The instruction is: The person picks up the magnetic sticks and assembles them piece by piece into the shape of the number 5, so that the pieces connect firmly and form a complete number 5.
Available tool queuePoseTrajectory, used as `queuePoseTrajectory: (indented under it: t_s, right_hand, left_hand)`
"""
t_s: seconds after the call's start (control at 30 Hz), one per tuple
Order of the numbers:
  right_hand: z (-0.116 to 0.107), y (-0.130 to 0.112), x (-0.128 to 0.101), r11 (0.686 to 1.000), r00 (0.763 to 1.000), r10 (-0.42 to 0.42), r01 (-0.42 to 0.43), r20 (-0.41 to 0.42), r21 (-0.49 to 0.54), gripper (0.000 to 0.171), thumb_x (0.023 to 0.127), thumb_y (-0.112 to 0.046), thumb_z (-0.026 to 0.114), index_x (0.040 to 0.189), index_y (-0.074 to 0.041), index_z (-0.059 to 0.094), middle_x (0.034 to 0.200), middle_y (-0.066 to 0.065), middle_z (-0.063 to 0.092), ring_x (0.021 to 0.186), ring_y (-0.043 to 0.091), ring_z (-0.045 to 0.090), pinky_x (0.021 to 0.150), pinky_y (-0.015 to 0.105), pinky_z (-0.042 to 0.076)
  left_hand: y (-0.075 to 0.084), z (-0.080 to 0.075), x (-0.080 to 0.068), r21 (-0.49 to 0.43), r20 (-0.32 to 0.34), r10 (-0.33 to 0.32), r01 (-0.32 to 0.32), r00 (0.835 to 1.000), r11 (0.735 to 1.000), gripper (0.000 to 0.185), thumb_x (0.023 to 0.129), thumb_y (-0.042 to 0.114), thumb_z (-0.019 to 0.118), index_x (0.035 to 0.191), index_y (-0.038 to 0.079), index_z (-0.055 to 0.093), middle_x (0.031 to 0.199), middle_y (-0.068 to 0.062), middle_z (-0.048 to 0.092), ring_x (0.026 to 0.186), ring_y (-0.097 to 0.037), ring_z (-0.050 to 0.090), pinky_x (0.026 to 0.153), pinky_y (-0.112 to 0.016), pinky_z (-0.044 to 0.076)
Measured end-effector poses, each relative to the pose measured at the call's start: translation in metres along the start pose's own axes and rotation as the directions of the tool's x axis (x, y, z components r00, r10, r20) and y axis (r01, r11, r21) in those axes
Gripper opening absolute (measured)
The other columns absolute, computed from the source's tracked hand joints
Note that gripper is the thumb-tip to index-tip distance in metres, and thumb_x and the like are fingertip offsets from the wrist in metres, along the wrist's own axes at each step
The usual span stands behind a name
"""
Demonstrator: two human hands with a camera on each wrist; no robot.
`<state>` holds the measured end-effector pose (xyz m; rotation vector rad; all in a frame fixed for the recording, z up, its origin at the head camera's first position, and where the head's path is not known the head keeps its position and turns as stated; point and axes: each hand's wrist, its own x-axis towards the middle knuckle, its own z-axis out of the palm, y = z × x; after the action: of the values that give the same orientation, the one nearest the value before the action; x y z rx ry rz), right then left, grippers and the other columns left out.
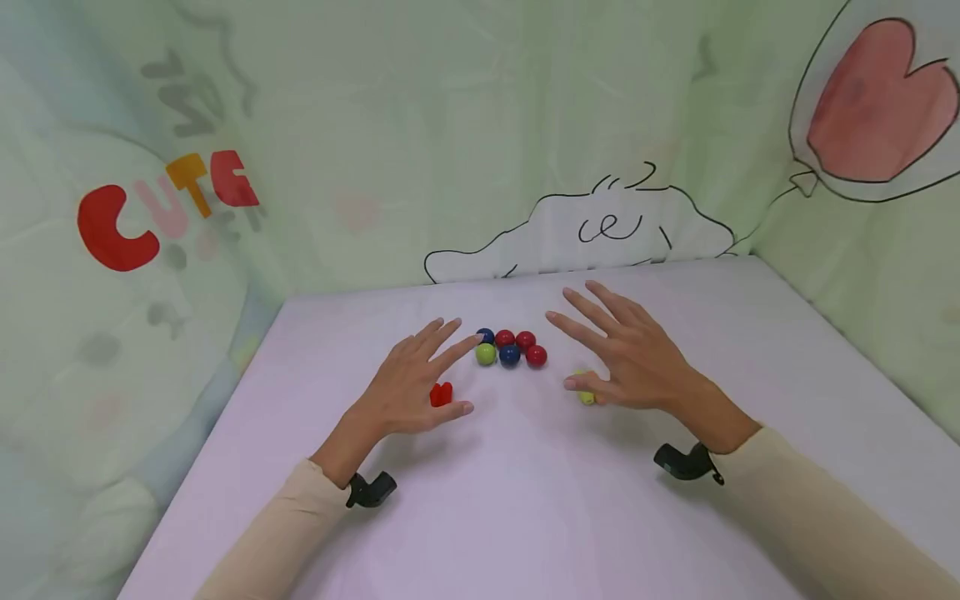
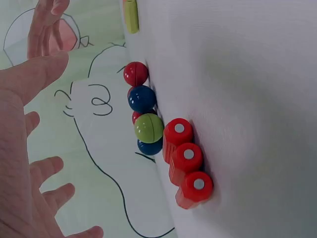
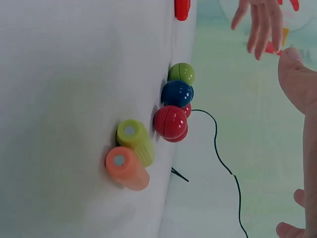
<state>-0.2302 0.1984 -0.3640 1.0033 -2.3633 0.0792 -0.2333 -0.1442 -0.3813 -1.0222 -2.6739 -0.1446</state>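
- Pale lilac tabletop [image 1: 525,500], walled on three sides by a green cartoon-print cloth [image 1: 360,125]; you work near the middle of it.
- Between your hands sits a tight cluster of balls [image 1: 510,350]: two blue, three red, one green, touching one another in two short rows. Bunched like that they brace each other and don't roll.
- Your left hand [image 1: 408,387] hovers over three red pegs [image 2: 187,161], which the left wrist view shows lying side by side, touching, just beside the balls. Fingers are spread and nearly straight, holding nothing; the index tip [image 1: 471,340] reaches toward the near blue ball [image 1: 486,336].
- Your right hand [image 1: 633,362] hovers palm-down over a yellow-green peg [image 3: 134,141] and an orange peg [image 3: 126,168] (the head view shows only a sliver of the yellow one under your thumb). Fingers are fanned out and empty, with no grip on either peg.
- Pegs are sorted by colour either side, apart from the balls — they look grouped, reds under your left, the other two under your right.
- Both wrists carry a small black camera mount [image 1: 369,490].
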Motion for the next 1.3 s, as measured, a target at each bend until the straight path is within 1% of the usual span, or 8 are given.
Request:
queuePoseTrajectory:
  t_s: [0.1,0.2,0.4,0.63,0.73,0.9,1.07,1.3]
  right_hand:
    - [0.004,-0.002,0.006,1.0,1.0,0.014,-0.014,0.012,0.001,0.084,0.078,-0.068,0.052,0.148,-0.029,0.028,0.154,0.007,0.023,0.139,0.037,0.019,0.1,0.059,0.03]
    - [0.008,-0.004,0.013,1.0,0.999,0.03,-0.031,0.027,0.006,0.086,0.077,-0.066,0.055,0.149,-0.03,0.025,0.154,0.007,0.023,0.138,0.037,0.023,0.098,0.059,0.033]
    - [0.016,-0.013,0.025,0.996,0.996,0.062,-0.066,0.063,0.062,0.086,0.079,-0.066,0.056,0.15,-0.031,0.022,0.148,0.007,0.031,0.126,0.031,0.036,0.091,0.052,0.041]
    - [0.029,-0.025,0.038,0.989,0.986,0.096,-0.11,0.133,0.102,0.084,0.079,-0.065,0.058,0.148,-0.027,0.027,0.137,0.007,0.043,0.115,0.025,0.041,0.087,0.044,0.044]
    - [0.035,-0.029,0.044,0.982,0.977,0.11,-0.135,0.18,0.134,0.082,0.08,-0.062,0.06,0.147,-0.025,0.031,0.135,0.007,0.045,0.115,0.025,0.041,0.088,0.044,0.044]
    - [0.044,-0.035,0.053,0.969,0.965,0.13,-0.172,0.229,0.178,0.08,0.079,-0.061,0.062,0.145,-0.026,0.034,0.135,0.006,0.046,0.115,0.023,0.042,0.091,0.044,0.044]
    - [0.055,-0.037,0.061,0.963,0.961,0.124,-0.177,0.247,0.205,0.078,0.079,-0.059,0.063,0.143,-0.021,0.039,0.129,0.004,0.05,0.109,0.021,0.043,0.088,0.041,0.045]
    - [0.065,-0.042,0.071,0.966,0.937,0.117,-0.185,0.329,0.182,0.074,0.082,-0.055,0.063,0.141,-0.017,0.042,0.125,0.003,0.053,0.104,0.021,0.042,0.086,0.037,0.045]
  left_hand:
    - [0.0,0.002,0.002,-0.049,0.004,-0.025,0.025,1.0,0.998,0.085,0.079,0.07,0.049,0.148,0.044,0.008,0.154,0.001,0.021,0.141,-0.021,0.019,0.102,-0.055,0.032]
    - [-0.002,0.003,0.003,-0.114,0.041,-0.071,0.075,0.997,0.991,0.087,0.078,0.07,0.053,0.148,0.045,0.007,0.153,0.0,0.024,0.138,-0.02,0.024,0.099,-0.055,0.035]
    - [-0.006,0.007,-0.002,-0.204,0.139,-0.176,0.202,0.975,0.958,0.091,0.074,0.071,0.057,0.147,0.048,0.006,0.152,0.004,0.024,0.137,-0.021,0.027,0.099,-0.058,0.034]
    - [-0.007,0.019,-0.008,-0.283,0.144,-0.226,0.259,0.964,0.924,0.092,0.071,0.067,0.064,0.147,0.045,0.016,0.149,0.009,0.03,0.135,-0.018,0.029,0.097,-0.057,0.037]
    - [-0.007,0.023,-0.01,-0.299,0.164,-0.242,0.282,0.956,0.912,0.092,0.07,0.064,0.067,0.147,0.04,0.023,0.147,0.008,0.033,0.134,-0.017,0.029,0.098,-0.057,0.036]
    - [-0.009,0.028,-0.01,-0.299,0.213,-0.29,0.345,0.933,0.89,0.087,0.069,0.06,0.071,0.143,0.033,0.033,0.146,0.004,0.035,0.134,-0.018,0.029,0.101,-0.058,0.032]
    - [-0.013,0.033,-0.01,-0.324,0.26,-0.324,0.398,0.91,0.858,0.084,0.068,0.057,0.074,0.14,0.031,0.039,0.145,0.003,0.035,0.131,-0.018,0.031,0.1,-0.053,0.037]
    - [-0.018,0.041,-0.013,-0.344,0.264,-0.322,0.401,0.909,0.849,0.076,0.068,0.049,0.078,0.134,0.028,0.047,0.13,0.005,0.046,0.117,-0.014,0.041,0.09,-0.039,0.046]
